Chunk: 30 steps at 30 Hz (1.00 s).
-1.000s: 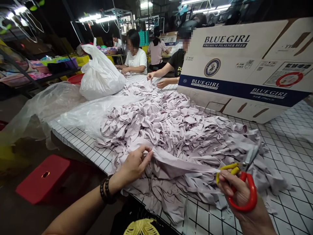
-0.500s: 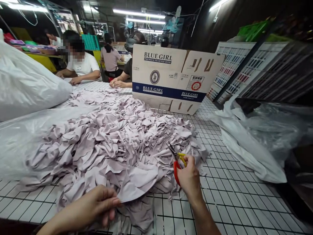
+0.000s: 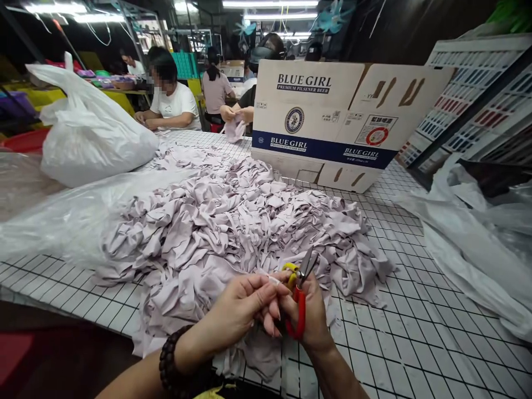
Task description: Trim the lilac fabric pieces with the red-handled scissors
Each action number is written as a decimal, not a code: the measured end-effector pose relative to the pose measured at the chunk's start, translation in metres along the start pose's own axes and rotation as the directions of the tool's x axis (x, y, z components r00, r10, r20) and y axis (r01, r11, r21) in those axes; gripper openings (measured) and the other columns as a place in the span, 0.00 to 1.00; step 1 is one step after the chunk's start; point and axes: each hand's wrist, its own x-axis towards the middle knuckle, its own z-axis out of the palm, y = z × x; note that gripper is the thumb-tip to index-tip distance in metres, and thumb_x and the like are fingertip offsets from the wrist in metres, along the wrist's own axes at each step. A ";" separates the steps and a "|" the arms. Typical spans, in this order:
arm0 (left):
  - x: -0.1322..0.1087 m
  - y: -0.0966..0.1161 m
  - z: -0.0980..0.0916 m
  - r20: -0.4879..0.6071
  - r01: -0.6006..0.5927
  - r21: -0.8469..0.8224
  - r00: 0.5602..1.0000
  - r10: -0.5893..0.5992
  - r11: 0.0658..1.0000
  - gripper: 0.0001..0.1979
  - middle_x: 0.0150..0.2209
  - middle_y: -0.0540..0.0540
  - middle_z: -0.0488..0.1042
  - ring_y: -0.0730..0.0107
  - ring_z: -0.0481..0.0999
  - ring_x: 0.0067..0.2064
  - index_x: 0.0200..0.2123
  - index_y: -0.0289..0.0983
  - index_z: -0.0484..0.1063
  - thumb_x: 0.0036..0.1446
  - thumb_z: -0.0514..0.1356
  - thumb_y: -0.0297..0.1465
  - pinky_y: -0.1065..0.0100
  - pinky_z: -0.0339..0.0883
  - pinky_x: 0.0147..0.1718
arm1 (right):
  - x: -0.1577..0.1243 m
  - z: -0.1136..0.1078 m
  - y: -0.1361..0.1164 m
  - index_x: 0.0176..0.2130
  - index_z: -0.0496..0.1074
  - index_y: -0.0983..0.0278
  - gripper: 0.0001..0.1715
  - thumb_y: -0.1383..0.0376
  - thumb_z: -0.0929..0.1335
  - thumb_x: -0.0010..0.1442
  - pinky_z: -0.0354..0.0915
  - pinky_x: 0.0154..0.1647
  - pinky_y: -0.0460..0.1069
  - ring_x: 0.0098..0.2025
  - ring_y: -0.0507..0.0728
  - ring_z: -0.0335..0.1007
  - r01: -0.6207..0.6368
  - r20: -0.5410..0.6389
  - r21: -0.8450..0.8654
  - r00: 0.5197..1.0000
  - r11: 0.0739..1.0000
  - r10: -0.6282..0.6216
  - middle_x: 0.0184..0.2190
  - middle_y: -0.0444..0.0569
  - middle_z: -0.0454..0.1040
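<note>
My left hand (image 3: pixel 243 307) and my right hand (image 3: pixel 310 316) meet at the near edge of the table, touching each other. The right hand grips red-and-yellow scissors (image 3: pixel 300 288), blades pointing up and slightly apart. The left hand's fingers pinch a thin pale bit of fabric beside the scissor handles. A big heap of pale lilac fabric pieces (image 3: pixel 233 216) lies just beyond both hands on the white grid-patterned table (image 3: pixel 415 338). A dark bead bracelet (image 3: pixel 168 363) circles my left wrist.
A "Blue Girl" cardboard box (image 3: pixel 332 122) stands behind the heap. A stuffed white plastic bag (image 3: pixel 89 138) sits at the left, clear plastic sheeting (image 3: pixel 469 244) at the right. Other people (image 3: pixel 172 100) sit at the far end handling fabric.
My left hand has let the larger fabric piece drop and come right to meet the right hand. The scissors have shifted slightly toward the table's near edge. The view has swung a little left.
</note>
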 end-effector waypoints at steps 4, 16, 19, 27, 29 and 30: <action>-0.003 -0.002 -0.011 -0.171 -0.217 0.406 0.936 0.307 0.888 0.17 0.33 0.43 0.71 0.74 0.71 0.26 0.28 0.33 0.75 0.57 0.61 0.43 0.73 0.65 0.22 | 0.007 0.001 0.000 0.34 0.63 0.58 0.22 0.63 0.77 0.47 0.69 0.33 0.45 0.30 0.51 0.73 0.033 -0.045 -0.005 0.998 0.999 -0.033 0.30 0.41 0.77; 0.006 -0.008 -0.018 -0.146 -0.217 0.388 0.945 0.292 0.896 0.16 0.15 0.55 0.62 0.77 0.61 0.15 0.28 0.35 0.69 0.61 0.57 0.41 0.74 0.56 0.18 | -0.010 -0.024 -0.019 0.33 0.61 0.59 0.20 0.54 0.73 0.51 0.63 0.25 0.45 0.25 0.51 0.66 0.030 -0.023 -0.544 0.998 0.838 -0.051 0.27 0.42 0.72; 0.005 -0.007 -0.019 -0.095 -0.295 0.562 0.905 0.415 0.773 0.14 0.22 0.51 0.66 0.76 0.66 0.20 0.27 0.34 0.71 0.63 0.55 0.34 0.73 0.60 0.23 | -0.021 -0.028 -0.032 0.30 0.57 0.57 0.21 0.52 0.72 0.50 0.60 0.22 0.47 0.21 0.52 0.62 0.083 0.003 -0.828 0.990 0.555 -0.143 0.21 0.38 0.65; 0.001 -0.005 -0.019 0.043 -0.352 0.672 0.897 0.441 0.651 0.17 0.24 0.48 0.67 0.72 0.70 0.27 0.25 0.35 0.67 0.66 0.50 0.30 0.72 0.62 0.30 | -0.027 -0.026 -0.035 0.32 0.56 0.57 0.21 0.51 0.70 0.53 0.62 0.24 0.49 0.23 0.56 0.68 0.126 0.085 -0.962 0.981 0.242 -0.174 0.24 0.41 0.71; 0.001 -0.006 -0.020 0.042 -0.337 0.673 0.906 0.421 0.658 0.16 0.25 0.48 0.67 0.72 0.70 0.27 0.26 0.35 0.67 0.66 0.50 0.30 0.71 0.62 0.30 | -0.026 -0.027 -0.034 0.33 0.56 0.57 0.20 0.51 0.70 0.54 0.63 0.25 0.49 0.24 0.57 0.70 0.157 0.116 -0.963 0.975 0.217 -0.190 0.26 0.42 0.71; 0.001 -0.005 -0.021 0.040 -0.329 0.677 0.910 0.413 0.659 0.15 0.25 0.48 0.67 0.72 0.70 0.27 0.26 0.35 0.67 0.66 0.49 0.30 0.71 0.62 0.30 | -0.026 -0.028 -0.034 0.33 0.56 0.57 0.20 0.50 0.69 0.54 0.63 0.25 0.49 0.24 0.57 0.70 0.171 0.131 -0.964 0.971 0.203 -0.198 0.26 0.42 0.72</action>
